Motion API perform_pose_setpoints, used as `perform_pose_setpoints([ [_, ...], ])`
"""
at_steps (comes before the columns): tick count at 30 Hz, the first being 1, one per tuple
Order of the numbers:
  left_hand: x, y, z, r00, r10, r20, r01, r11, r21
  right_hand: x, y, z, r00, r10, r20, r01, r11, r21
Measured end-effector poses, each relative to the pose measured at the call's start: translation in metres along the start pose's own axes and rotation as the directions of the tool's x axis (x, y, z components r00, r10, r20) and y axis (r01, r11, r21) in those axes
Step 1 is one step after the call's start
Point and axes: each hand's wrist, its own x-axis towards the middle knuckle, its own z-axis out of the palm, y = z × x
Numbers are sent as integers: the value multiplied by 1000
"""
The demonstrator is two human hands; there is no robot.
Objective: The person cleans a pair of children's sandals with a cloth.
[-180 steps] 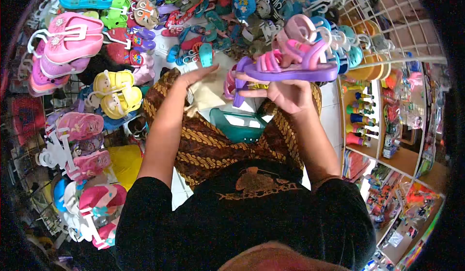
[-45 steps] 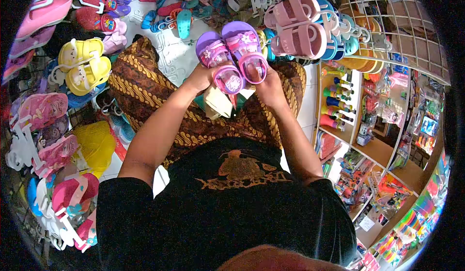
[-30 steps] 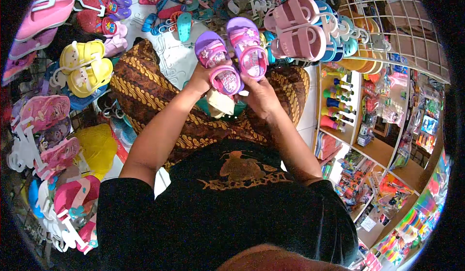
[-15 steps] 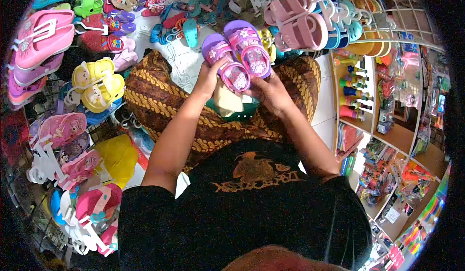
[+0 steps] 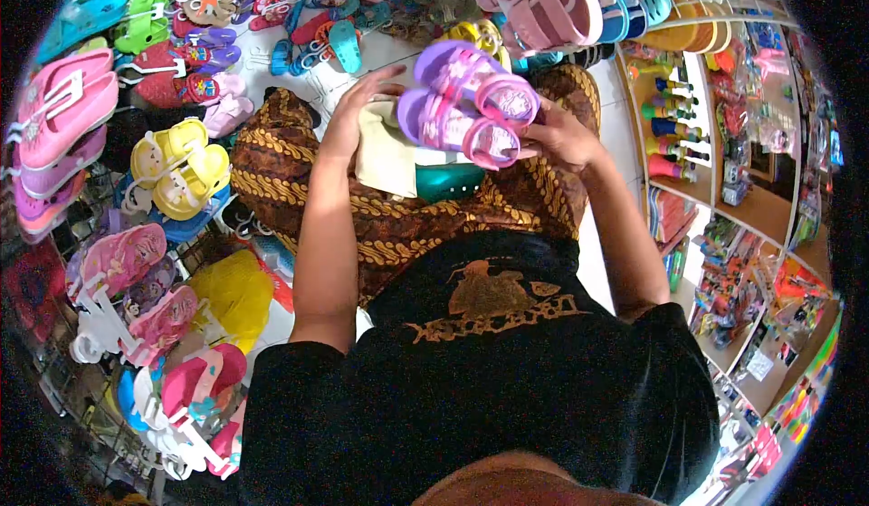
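Observation:
A pair of purple and pink children's sandals (image 5: 471, 103) with flower patterns is held up over my lap. My right hand (image 5: 563, 135) grips the pair at the heel-strap end. Beside the sandals, my left hand (image 5: 353, 117) has its fingers stretched toward them. A cream cloth (image 5: 385, 155) hangs from the thumb side of this hand; the exact hold is partly hidden. Below the sandals a green object (image 5: 450, 182) shows between my legs, mostly covered.
Yellow sandals (image 5: 181, 169) and pink shoes (image 5: 65, 108) hang at the left. Pink sandals (image 5: 543, 13) hang close above my right hand. Several more pairs lie ahead on the floor tiles. A shelf (image 5: 756, 212) with packaged goods stands at the right.
My left hand has let go of the sandals and moved left, the cloth going with it. The sandals have shifted right and turned, now in my right hand alone.

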Motion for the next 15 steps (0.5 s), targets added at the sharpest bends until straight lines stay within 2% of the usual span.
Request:
perform_pose_setpoints([
  [1, -1, 2, 5, 1000, -15, -11, 16, 998, 59, -3, -2, 4, 999, 37, 17, -37, 999, 8],
  [2, 5, -10, -6, 997, 50, 63, -66, 956, 287, -6, -7, 7, 997, 74, 36, -75, 997, 14],
  [4, 9, -28, -2, 1000, 8, -19, -4, 982, 190, -9, -32, 19, 988, 142, 57, -140, 989, -50],
  [6, 7, -33, 0, 999, -26, -29, 32, 974, 223, -6, -51, 24, 978, 198, 57, -185, 965, -187],
  [7, 7, -34, 1, 999, -42, -35, 49, 970, 240, -3, -41, 22, 999, 42, 3, -39, 963, -267],
  [10, 4, -32, 12, 983, -109, -145, 160, 897, 412, 6, -27, 15, 997, -56, -56, 33, 935, -352],
  [11, 6, -45, 8, 975, -94, -201, 179, 870, 460, 5, -28, 12, 990, -131, -44, 93, 867, -490],
  [12, 9, -58, 5, 975, 23, -219, 108, 814, 571, 2, -32, 18, 985, -149, -87, 89, 871, -484],
  [14, 10, -61, 16, 956, 63, -288, 78, 888, 453, -1, -40, 33, 971, -178, -160, 83, 876, -474],
  [15, 6, -53, 24, 934, 117, -337, 96, 827, 554, 1, -35, 35, 958, -217, -187, 90, 848, -522],
])
